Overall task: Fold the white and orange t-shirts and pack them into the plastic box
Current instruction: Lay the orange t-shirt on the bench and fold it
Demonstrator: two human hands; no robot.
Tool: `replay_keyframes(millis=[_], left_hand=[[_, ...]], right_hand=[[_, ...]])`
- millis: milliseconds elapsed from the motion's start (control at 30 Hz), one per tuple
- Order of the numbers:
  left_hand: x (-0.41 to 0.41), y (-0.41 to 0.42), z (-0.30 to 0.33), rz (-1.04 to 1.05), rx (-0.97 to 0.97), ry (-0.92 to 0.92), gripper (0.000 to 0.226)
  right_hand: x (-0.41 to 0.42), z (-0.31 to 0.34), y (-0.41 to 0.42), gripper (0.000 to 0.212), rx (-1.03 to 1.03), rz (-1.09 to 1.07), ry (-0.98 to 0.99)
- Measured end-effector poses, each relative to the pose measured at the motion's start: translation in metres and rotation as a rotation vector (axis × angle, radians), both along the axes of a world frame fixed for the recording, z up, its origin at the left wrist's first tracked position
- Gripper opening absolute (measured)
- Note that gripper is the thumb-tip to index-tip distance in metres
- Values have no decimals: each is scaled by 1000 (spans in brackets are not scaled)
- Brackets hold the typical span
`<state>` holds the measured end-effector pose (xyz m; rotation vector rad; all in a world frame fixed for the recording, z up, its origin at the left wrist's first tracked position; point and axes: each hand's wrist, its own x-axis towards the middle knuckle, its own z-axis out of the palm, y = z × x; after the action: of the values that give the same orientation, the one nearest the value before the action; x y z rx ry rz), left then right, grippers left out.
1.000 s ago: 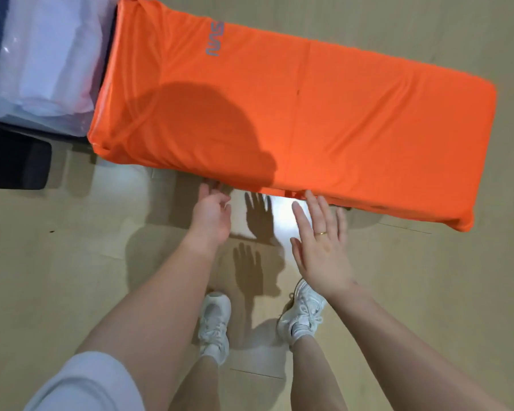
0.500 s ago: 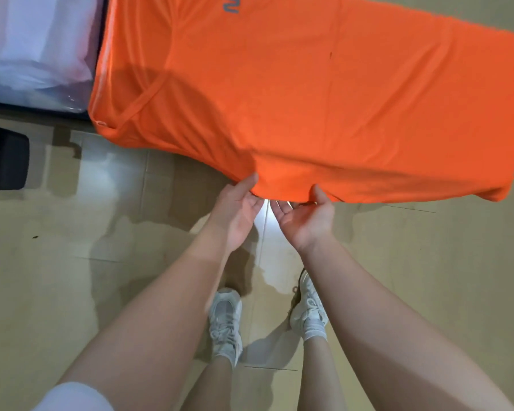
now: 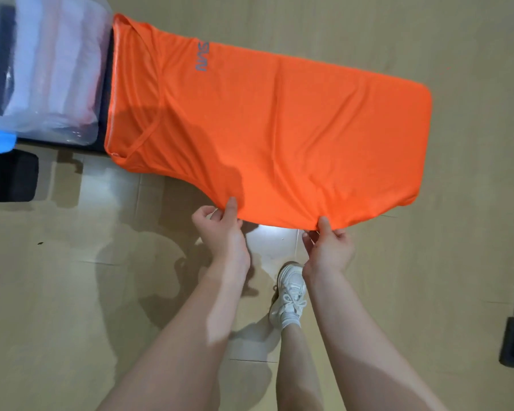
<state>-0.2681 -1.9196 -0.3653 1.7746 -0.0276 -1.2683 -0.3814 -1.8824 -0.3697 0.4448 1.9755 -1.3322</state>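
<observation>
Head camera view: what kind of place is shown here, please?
Probably an indoor room set up for folding clothes, though that is uncertain. Both hands, left hand and right hand, pinch the orange t-shirt over a shiny beige tiled floor, beside a clear plastic box.

Both hands now pinch the near edge of the orange shirt (image 3: 279, 137), after hovering open below it a second ago. The left hand (image 3: 220, 232) and right hand (image 3: 328, 247), close together half a second ago, stand apart along the lifted hem.
</observation>
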Motion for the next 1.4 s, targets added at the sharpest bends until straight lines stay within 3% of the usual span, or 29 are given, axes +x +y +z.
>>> replay_keyframes(millis=[100, 167, 233, 300, 333, 433, 467, 533, 600, 667, 767, 833, 900, 967, 1033, 1200, 1400], left_hand=[[-8, -13, 17, -101, -58, -183, 29], [-12, -25, 28, -180, -100, -261, 27], [-13, -43, 30, -236, -131, -339, 25], [-12, -68, 27, -301, -158, -429, 11], [-13, -81, 23, -340, -170, -435, 6], [-22, -108, 8, -566, -126, -393, 46], [-28, -110, 4, -670, -107, -465, 52], [-40, -100, 0, -891, -145, -719, 50], [-56, -83, -6, -1099, -261, -939, 43], [-75, -70, -12, -1287, -367, -1004, 39], [-108, -64, -11, -1541, -420, -971, 42], [-127, -63, -11, -1676, -456, -999, 48], [-141, -62, -14, -1809, -508, -1062, 52], [-150, -63, -19, -1902, -546, -1110, 51], [-155, -63, -22, -1953, -567, -1111, 47], [-165, -65, -24, -2038, -576, -1179, 34], [-176, -69, -15, -2052, -488, -1218, 16]], right_hand=[[-18, 24, -15, 24, -5, 181, 231], [-27, 36, -29, 27, 10, 408, 411], [-37, 43, -47, 17, 54, 649, 593], [-51, 44, -70, 13, 131, 818, 726], [-59, 40, -83, 19, 158, 905, 736], [-81, 18, -109, 50, 146, 1252, 595], [-87, 13, -109, 55, 98, 1332, 584], [-100, 10, -95, 46, 9, 1365, 649], [-110, 11, -66, 21, 4, 1274, 745], [-116, 5, -33, 13, 97, 1096, 614], [-127, -11, -10, 17, 213, 602, 40], [-138, -20, -12, 15, 146, 208, -357], [-148, -30, -14, 35, 6, -35, -560], [-156, -39, -19, 38, -152, -172, -671], [-161, -43, -24, 31, -254, -234, -737], [-174, -45, -23, 10, -273, -385, -730], [-191, -18, -7, 23, -48, -196, -367]])
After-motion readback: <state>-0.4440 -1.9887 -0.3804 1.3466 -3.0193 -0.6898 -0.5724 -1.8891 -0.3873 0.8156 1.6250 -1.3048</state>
